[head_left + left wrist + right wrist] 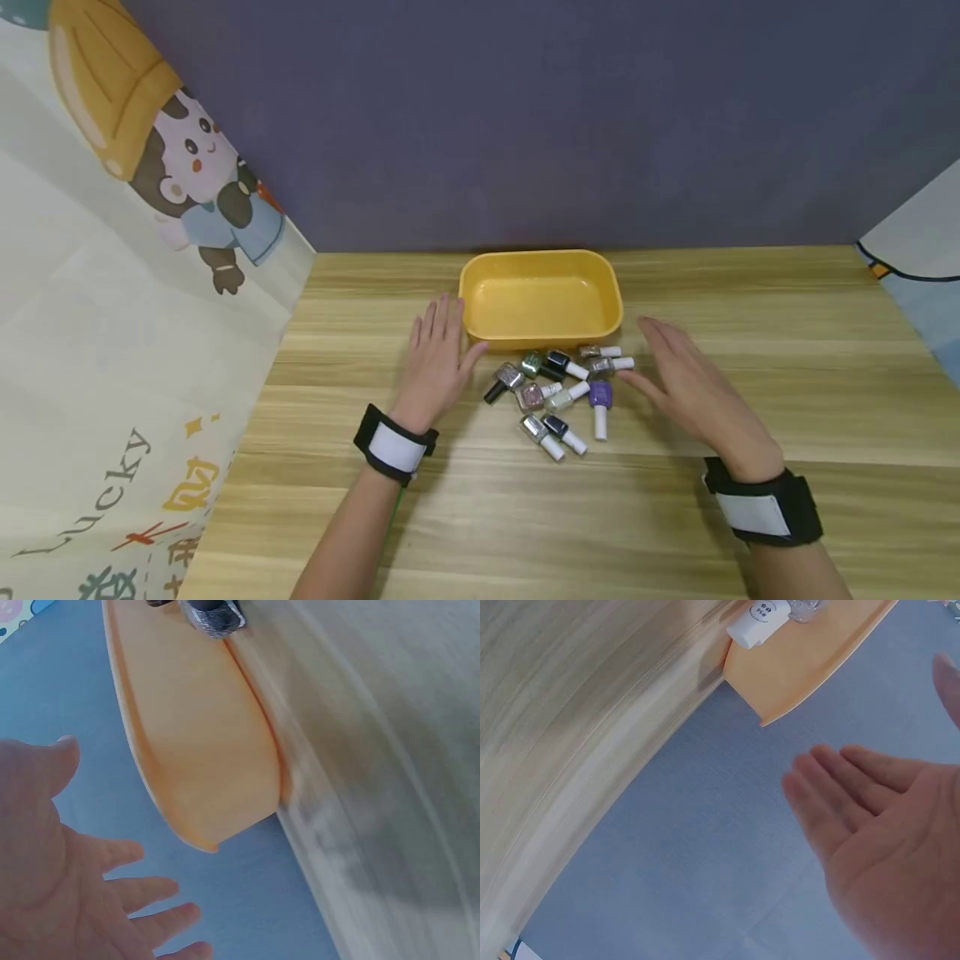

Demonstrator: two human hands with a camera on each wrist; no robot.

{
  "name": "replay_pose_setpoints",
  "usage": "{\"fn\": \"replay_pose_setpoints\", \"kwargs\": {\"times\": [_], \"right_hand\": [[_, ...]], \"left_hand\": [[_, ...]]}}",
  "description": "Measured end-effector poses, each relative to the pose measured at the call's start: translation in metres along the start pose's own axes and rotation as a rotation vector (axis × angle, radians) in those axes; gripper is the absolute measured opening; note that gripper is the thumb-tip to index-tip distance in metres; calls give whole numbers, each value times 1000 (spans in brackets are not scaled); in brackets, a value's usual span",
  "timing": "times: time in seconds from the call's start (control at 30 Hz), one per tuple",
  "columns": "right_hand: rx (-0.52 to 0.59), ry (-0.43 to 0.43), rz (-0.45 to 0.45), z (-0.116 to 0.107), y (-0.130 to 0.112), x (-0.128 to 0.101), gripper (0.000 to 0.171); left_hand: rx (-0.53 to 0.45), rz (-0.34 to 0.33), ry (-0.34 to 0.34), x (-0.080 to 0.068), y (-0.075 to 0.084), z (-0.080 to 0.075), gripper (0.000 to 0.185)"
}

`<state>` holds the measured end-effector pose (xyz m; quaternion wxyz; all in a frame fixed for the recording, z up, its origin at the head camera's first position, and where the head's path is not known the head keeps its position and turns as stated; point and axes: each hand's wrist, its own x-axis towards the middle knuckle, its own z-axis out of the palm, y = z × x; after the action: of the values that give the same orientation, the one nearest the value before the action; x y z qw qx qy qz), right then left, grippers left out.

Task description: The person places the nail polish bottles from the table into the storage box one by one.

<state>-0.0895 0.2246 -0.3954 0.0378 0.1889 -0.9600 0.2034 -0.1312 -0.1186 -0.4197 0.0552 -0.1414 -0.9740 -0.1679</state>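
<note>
Nine or so nail polish bottles (561,393) are lying in a loose cluster on the wooden table (750,400), just in front of the yellow tray (480,283), and I am watching both hands flank them. My left hand (438,358) is hovering flat with straight fingers, its thumb reaching toward the tray's near left corner; my right hand (686,387) is likewise spread and holding nothing, its fingertips (630,379) near the purple bottle (599,394) and the silvery one with the white cap (609,364). Both wrist views are confirming relaxed palms, though they are blurred and are showing little more than the tray's underside edge.

Judging by looks, these bottles are going to be small, stiff and fairly light, with glass bodies that could crack or chip if knocked together or dropped. They are lying on their sides, so they may roll, and smooth glass is likely slippery. I am thinking the safest hold is a pinch across the squarish body, or at the neck where the white cap meets the glass; the caps themselves are narrow and could twist. The black-capped bottle (504,381) sits nearest the left hand.

As for containers, the tray is standing near the back of the table and nothing is showing inside it. Its glossy walls are looking shallow and its corners rounded.
</note>
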Motion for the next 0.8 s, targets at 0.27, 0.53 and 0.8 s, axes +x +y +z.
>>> {"fn": "replay_pose_setpoints", "kwargs": {"times": [0.27,0.53,0.8], "right_hand": [[-18,-51,2,1,-2,0,65],[-49,-44,-83,7,2,3,43],[-53,-100,-88,14,8,5,43]], "left_hand": [[-6,9,-26,3,-6,8,70],[-4,33,-46,6,-12,15,67],[-101,5,-32,10,-12,18,68]]}}
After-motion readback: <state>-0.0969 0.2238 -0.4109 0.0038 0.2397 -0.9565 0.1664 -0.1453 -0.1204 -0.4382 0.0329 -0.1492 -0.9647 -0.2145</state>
